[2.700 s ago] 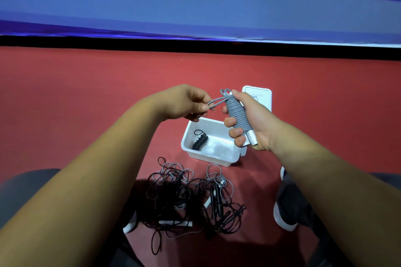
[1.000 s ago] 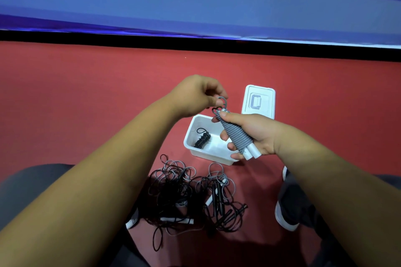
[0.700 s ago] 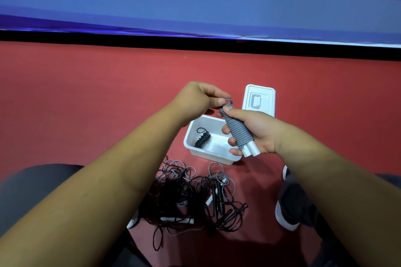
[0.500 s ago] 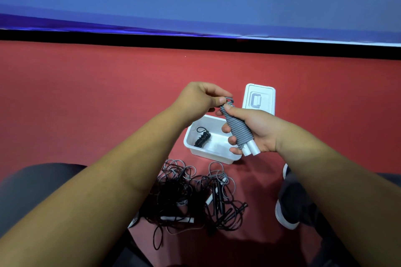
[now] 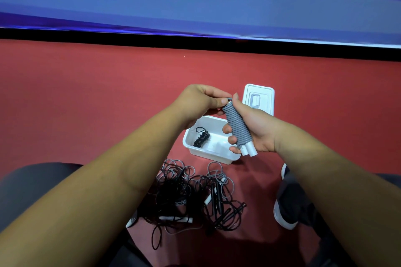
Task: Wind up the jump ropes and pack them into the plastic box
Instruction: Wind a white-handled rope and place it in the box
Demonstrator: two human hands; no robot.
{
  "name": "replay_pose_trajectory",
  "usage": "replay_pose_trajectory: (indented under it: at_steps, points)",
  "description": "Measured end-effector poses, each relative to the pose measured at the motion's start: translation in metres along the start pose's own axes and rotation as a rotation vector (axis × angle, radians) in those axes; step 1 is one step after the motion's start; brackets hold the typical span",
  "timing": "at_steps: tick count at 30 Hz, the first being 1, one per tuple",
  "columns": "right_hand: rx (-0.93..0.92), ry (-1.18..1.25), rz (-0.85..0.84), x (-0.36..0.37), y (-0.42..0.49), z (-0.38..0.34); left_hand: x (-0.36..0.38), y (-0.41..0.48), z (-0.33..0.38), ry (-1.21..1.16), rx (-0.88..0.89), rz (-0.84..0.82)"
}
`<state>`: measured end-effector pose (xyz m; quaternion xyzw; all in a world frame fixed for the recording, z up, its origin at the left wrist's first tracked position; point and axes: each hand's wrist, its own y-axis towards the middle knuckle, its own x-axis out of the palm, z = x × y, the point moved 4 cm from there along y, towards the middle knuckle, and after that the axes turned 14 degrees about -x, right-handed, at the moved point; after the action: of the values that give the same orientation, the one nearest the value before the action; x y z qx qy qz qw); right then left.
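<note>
Status: right hand point(image 5: 256, 128) gripped the grey jump rope point(image 5: 237, 127). Fingers point(image 5: 226, 130) were curled round the tightly wound coil, thumb lying up along its far end. Coil was tilted, far end leaning left. Two white handle ends point(image 5: 249, 151) stuck out of its near end, just beside the heel of my palm.

Left hand point(image 5: 199, 104) pinched the small cord loop at the coil's far end between thumb and forefinger, other fingers curled in underneath. The two thumbs sat close together there. I held both hands up off the floor, above the far right part of the plastic box point(image 5: 208, 155).

Box was white, open, and sat on the red floor point(image 5: 86, 93). One wound black rope point(image 5: 201, 139) lay in its left half, set at an angle. My right hand hid part of the box's right side.

Lid point(image 5: 259, 99) lay flat on the floor beyond the box, to the right, recessed handle facing up. Couldn't tell whether it touched the box; my hand was in the way.

Tangle point(image 5: 195, 193) of loose ropes lay on the floor just on my side of the box, between my legs. It was black and grey cords mixed, with white and black handles among them. A dark shoe point(image 5: 284, 212) with a white sole was just right of the tangle.

Blue banner point(image 5: 195, 11) with pale lettering ran along the far edge of the floor, above a black strip.
</note>
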<state>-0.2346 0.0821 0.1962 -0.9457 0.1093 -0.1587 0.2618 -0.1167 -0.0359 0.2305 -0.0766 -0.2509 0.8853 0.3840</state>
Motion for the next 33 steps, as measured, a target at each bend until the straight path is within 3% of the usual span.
replay_pose_trajectory:
  at_steps: [10, 22, 30, 33]
  points:
    - [-0.046, 0.05, -0.073, 0.005, -0.003, -0.004, 0.006, 0.002, -0.003, -0.142, -0.029, 0.083]
    - [-0.189, -0.03, 0.131, 0.003, 0.008, 0.001, 0.007, -0.002, -0.004, -0.257, -0.197, 0.199]
    - [-0.18, 0.009, 0.155, 0.002, 0.005, -0.001, 0.007, -0.002, -0.002, -0.239, -0.176, 0.108]
    - [-0.164, 0.036, 0.135, 0.001, 0.003, -0.001, 0.006, -0.001, 0.0, -0.126, -0.122, 0.085]
